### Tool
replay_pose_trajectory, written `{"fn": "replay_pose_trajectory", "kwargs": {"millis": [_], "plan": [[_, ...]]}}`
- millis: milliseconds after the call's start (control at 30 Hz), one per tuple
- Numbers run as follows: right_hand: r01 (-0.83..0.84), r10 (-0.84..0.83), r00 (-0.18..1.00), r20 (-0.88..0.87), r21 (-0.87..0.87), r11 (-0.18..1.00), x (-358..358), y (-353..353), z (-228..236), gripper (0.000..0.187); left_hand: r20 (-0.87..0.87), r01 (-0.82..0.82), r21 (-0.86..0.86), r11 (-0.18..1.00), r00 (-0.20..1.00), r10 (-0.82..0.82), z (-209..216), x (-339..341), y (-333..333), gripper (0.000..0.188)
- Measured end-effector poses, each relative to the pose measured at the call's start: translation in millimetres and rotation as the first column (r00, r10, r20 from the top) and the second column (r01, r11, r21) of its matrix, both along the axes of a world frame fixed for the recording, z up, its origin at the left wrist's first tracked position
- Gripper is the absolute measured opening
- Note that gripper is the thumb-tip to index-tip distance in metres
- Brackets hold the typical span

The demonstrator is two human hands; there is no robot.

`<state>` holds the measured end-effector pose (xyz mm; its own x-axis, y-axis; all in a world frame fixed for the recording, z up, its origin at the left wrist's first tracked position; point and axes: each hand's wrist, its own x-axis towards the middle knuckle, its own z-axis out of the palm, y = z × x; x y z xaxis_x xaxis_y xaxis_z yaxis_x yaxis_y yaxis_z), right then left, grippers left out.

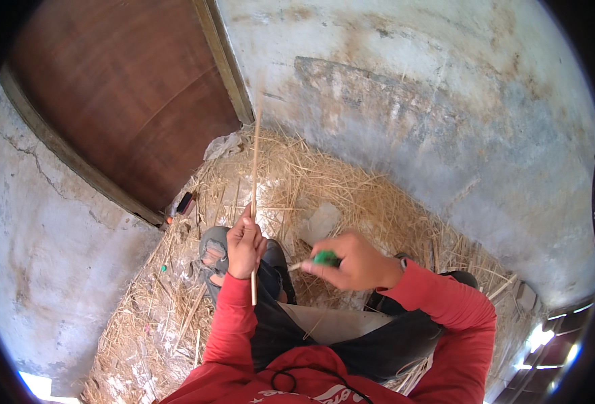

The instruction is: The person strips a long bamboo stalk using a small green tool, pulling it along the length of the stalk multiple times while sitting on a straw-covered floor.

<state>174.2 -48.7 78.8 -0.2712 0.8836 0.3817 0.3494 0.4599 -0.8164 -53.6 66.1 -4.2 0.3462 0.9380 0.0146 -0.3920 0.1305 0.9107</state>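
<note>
- The left hand (245, 248) is at the middle of the view, its forearm coming up from the lower edge in a red sleeve (233, 316), the arm reaching nearly straight ahead.
- Its fingers are wrapped round a stick (254, 168), pinching it, the thumb lying near the line of the shaft.
- The right hand (359, 262) is to the right of the left and well apart from the stick; its forearm slants in from the lower right, the elbow bent outward, a dark band (404, 262) at the wrist.
- That hand is closed on a green thing (327, 258), mostly hidden by the fingers and blurred; a pale, narrow end pokes out from the grip toward the left hand. What kind of thing it is, I cannot tell.
- The stick is long, thin, straight and pale tan. Its longer part runs up past the left hand toward the door (129, 94), the far end blurring out; a short piece shows below the fist, over the dark trousers (265, 343).
- Loose straw (338, 178) covers much of the floor between the legs and the stained wall (412, 121).
</note>
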Motion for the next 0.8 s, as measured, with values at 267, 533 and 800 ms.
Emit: {"fn": "replay_pose_trajectory", "kwargs": {"millis": [267,533,800], "plan": [[0.309,-0.277,0.939,0.202,-0.151,0.939,26,22,6,0.039,0.141,0.372,-0.148,0.916,0.925,-0.353,30,14,-47,0.053],[0.311,-0.259,0.815,0.518,-0.015,0.95,3,7,-3,0.04,0.081,0.386,-0.105,0.916,0.922,-0.379,23,28,-53,0.051],[0.318,-0.339,0.718,0.608,0.147,0.937,1,13,-25,0.039,0.026,0.321,-0.167,0.932,0.947,-0.321,17,28,-58,0.044]]}}
